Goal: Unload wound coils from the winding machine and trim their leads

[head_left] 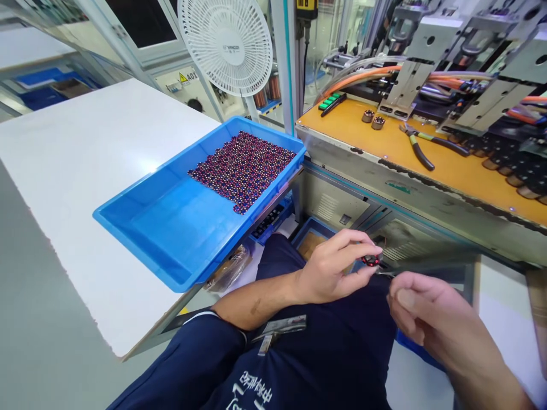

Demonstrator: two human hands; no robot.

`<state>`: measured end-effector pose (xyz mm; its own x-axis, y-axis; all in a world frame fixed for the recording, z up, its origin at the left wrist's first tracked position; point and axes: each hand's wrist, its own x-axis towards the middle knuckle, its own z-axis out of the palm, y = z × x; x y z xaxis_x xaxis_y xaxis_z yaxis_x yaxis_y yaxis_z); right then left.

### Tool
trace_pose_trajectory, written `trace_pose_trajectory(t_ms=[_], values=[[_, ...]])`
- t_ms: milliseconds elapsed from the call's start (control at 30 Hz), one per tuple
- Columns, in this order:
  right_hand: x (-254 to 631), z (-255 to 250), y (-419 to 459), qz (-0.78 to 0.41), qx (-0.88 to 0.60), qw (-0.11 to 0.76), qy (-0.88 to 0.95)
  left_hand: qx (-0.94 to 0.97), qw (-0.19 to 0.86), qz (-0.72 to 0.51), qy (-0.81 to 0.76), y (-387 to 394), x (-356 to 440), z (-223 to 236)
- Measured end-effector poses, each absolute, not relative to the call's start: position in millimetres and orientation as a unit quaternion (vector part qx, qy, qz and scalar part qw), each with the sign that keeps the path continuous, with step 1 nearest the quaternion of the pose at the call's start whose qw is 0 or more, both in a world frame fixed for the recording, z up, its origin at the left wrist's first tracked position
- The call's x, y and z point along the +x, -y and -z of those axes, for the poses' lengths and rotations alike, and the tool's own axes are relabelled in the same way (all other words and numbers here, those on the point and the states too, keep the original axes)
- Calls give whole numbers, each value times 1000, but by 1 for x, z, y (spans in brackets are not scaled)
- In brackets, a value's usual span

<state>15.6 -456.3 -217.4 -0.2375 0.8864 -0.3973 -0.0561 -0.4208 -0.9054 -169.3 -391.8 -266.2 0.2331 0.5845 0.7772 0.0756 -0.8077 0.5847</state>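
My left hand (337, 265) pinches a small round coil part (371, 261), dark with red windings, between thumb and fingertips over my lap. My right hand (421, 310) is closed just to its right, fingers curled, pinching a thin metal tool or wire end (384, 273) that points at the part. A blue plastic tray (141, 222) rests tilted on the white table's corner, and several rows of the same small coil parts (243, 168) fill its far end.
A white table (85, 154) lies at left and a white fan (226, 42) behind the tray. The machine bench with an orange top (448, 165) carries pliers (416, 145), two small coil parts (372, 118), a green button box (331, 102) and cables.
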Motion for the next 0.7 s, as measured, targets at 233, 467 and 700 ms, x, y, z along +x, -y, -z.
trace_pose_trajectory(t_ms=[233,467,700], values=[[35,207,454,-184,-557,273,763,644,500,-534,-221,391,-174,272],[34,213,455,85,-497,237,831,530,693,-447,-198,391,-171,275],[45,221,452,56,-480,228,845,642,535,-507,-213,393,-173,270]])
